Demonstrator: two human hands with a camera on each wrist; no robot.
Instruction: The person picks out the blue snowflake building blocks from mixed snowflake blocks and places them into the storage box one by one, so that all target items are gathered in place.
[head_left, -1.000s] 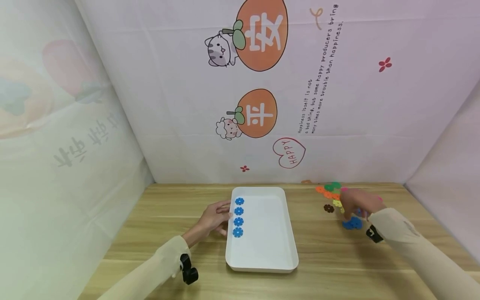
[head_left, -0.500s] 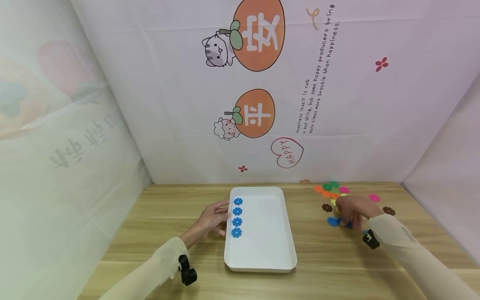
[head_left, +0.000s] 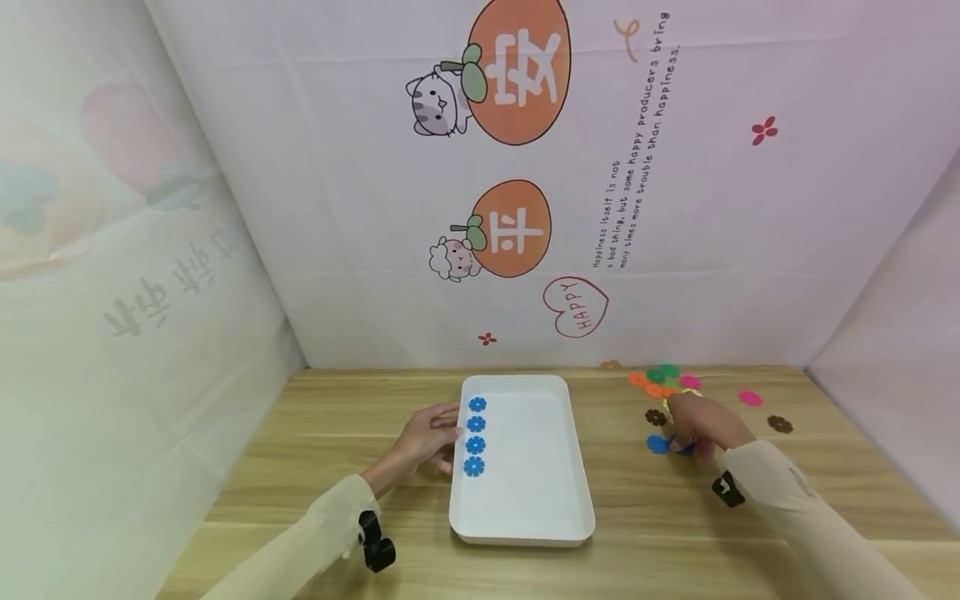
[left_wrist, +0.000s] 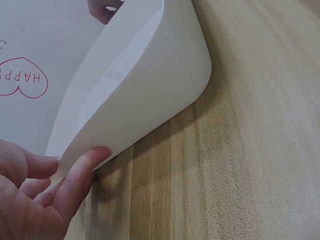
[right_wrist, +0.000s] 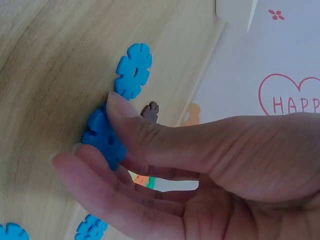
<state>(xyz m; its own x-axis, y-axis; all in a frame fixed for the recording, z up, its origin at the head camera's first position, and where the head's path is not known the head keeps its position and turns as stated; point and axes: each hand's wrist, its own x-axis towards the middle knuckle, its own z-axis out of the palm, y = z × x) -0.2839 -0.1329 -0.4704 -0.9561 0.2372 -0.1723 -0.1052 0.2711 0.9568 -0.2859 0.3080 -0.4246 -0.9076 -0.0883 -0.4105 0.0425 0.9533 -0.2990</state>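
Head view: the left hand point(head_left: 429, 437) rests with relaxed fingers against the white tray point(head_left: 555, 467); the right hand point(head_left: 701, 425) reaches among scattered discs on the wooden table point(head_left: 337, 433).

Right wrist view: thumb and fingers point(right_wrist: 150, 137) pinch a blue flower-shaped notched disc point(right_wrist: 102, 137) lying on the wood.

A wooden table point(head_left: 300, 433) fills the lower frame; a pale printed backdrop point(head_left: 750, 250) covers the rear wall, with orange fruit cartoons point(head_left: 517, 71) at upper centre and a red heart point(head_left: 576, 307); the side sheets seem faintly printed; light is even.
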